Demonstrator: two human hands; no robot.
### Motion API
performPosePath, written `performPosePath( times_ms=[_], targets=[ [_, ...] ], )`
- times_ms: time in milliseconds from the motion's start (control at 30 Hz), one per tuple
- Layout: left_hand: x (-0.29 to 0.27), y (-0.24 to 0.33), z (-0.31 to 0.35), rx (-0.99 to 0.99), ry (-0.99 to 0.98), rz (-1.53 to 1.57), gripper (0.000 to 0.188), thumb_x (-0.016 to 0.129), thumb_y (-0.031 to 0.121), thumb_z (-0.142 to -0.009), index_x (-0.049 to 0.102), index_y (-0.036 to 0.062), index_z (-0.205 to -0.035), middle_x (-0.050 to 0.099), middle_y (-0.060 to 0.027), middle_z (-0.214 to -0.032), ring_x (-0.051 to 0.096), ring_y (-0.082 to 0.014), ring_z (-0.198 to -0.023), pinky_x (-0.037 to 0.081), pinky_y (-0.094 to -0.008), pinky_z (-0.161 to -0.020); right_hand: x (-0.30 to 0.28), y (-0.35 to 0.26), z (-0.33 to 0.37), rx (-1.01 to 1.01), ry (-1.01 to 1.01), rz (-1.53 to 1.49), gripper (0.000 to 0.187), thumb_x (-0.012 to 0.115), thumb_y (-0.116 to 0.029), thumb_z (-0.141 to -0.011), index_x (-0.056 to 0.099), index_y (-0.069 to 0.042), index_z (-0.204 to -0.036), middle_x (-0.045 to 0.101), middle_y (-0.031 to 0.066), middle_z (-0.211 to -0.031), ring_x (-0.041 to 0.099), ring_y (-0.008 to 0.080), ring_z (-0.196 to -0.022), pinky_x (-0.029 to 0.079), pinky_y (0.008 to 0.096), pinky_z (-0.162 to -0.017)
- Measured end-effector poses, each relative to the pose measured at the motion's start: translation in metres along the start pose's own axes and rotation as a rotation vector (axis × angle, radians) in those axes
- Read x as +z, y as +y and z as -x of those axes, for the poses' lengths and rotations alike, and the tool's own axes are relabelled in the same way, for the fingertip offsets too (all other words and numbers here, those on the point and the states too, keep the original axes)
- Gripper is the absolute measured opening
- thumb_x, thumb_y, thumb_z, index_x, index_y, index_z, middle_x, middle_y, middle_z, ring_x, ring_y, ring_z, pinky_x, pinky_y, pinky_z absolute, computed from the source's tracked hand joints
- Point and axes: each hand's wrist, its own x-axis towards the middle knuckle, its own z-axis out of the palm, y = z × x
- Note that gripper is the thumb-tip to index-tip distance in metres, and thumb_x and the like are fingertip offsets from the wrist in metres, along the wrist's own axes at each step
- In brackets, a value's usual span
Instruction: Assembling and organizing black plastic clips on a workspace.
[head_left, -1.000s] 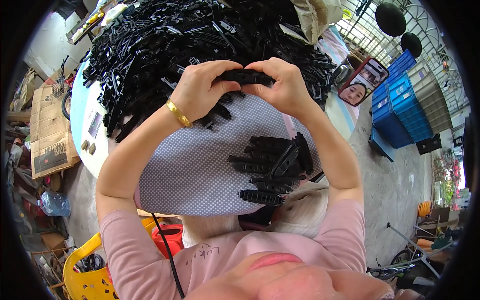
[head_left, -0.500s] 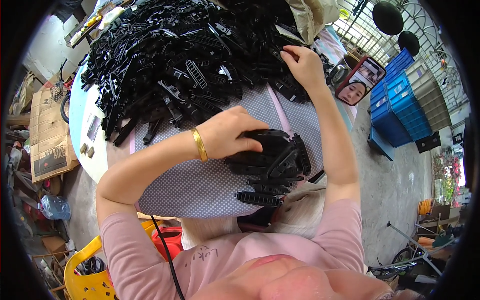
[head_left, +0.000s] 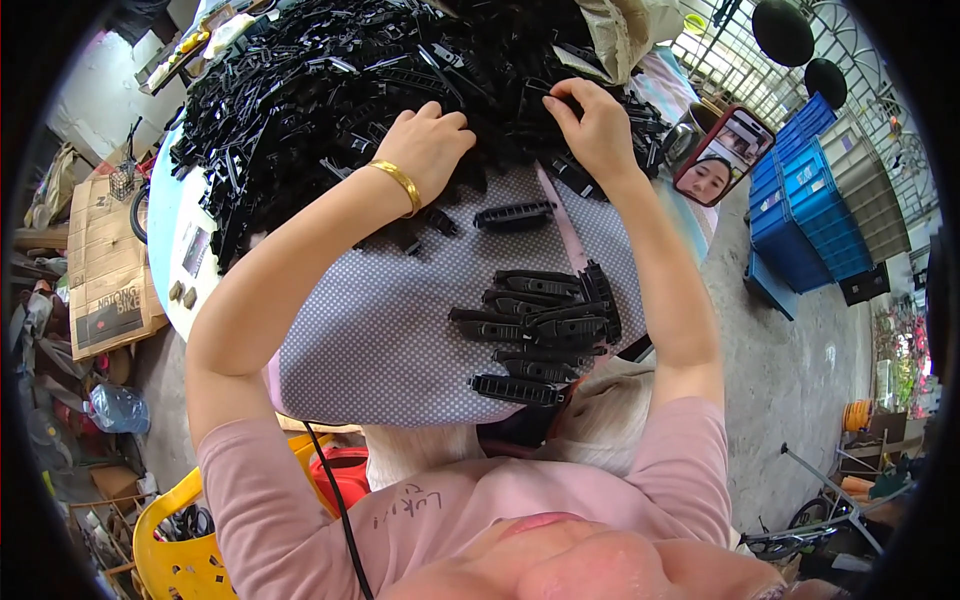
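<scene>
A large heap of slim black plastic parts [head_left: 300, 110] covers the far side of the table. My left hand [head_left: 430, 150], with a gold bangle on its wrist, reaches over the heap's near edge; its fingers are curled and their tips are hidden. At the heap's right side, my right hand [head_left: 592, 125] has thumb and forefinger brought together at a black plastic part [head_left: 535, 98]. One single black part [head_left: 512, 216] lies on the dotted cloth between heap and body. Nearer me, several similar parts [head_left: 535, 330] lie stacked in a rough row.
A dotted grey cloth [head_left: 370, 350] covers the near table. A phone [head_left: 725, 155] in a red case stands at the right beside a metal cup [head_left: 682, 140]. Blue crates [head_left: 800, 210] are stacked beyond. A yellow chair [head_left: 180, 540] is at lower left, cardboard [head_left: 105, 260] at far left.
My left hand has left the stacked parts and moved up and left to the heap. A single part now lies on the cloth below the heap. My right hand shifted slightly left.
</scene>
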Motion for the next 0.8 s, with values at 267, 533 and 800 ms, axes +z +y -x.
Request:
performPosePath(
  times_ms=[267, 533, 800],
  targets=[
    [0.006, -0.022, 0.011, -0.116, 0.543, 0.680, 0.019, 0.064, 0.009, -0.078, 0.066, 0.0042, -0.095, 0.066, -0.0053, -0.090, 0.063, -0.0167, -0.080, 0.049, -0.0253, -0.073, 0.001, -0.046, 0.004, 0.195, -0.138, -0.540, 0.021, 0.054, -0.019, -0.091, 0.057, -0.004, -0.106, 0.060, 0.0008, -0.073, 0.050, 0.0048, -0.058, 0.043, 0.0191, -0.057],
    [0.012, -0.033, 0.014, -0.313, 0.544, 1.578, 0.018, 0.056, 0.015, -0.088, 0.063, 0.0082, -0.104, 0.061, 0.0020, -0.085, 0.058, -0.0056, -0.077, 0.049, -0.0194, -0.070, -0.006, -0.075, 0.010, 0.279, -0.380, -0.813, 0.028, 0.054, -0.008, -0.087, 0.056, -0.006, -0.115, 0.059, 0.0008, -0.084, 0.052, 0.0036, -0.073, 0.042, 0.0181, -0.064],
    [0.003, -0.009, 0.022, -0.191, 0.291, 1.655, 0.026, 0.050, 0.027, -0.092, 0.061, 0.0079, -0.106, 0.060, 0.0027, -0.085, 0.052, -0.0025, -0.070, 0.044, -0.0169, -0.058, -0.014, -0.085, 0.011, 0.036, -0.496, -0.727, 0.035, 0.064, -0.004, -0.079, 0.059, -0.005, -0.114, 0.065, 0.0024, -0.095, 0.057, 0.0070, -0.079, 0.046, 0.0204, -0.069]
  ],
)
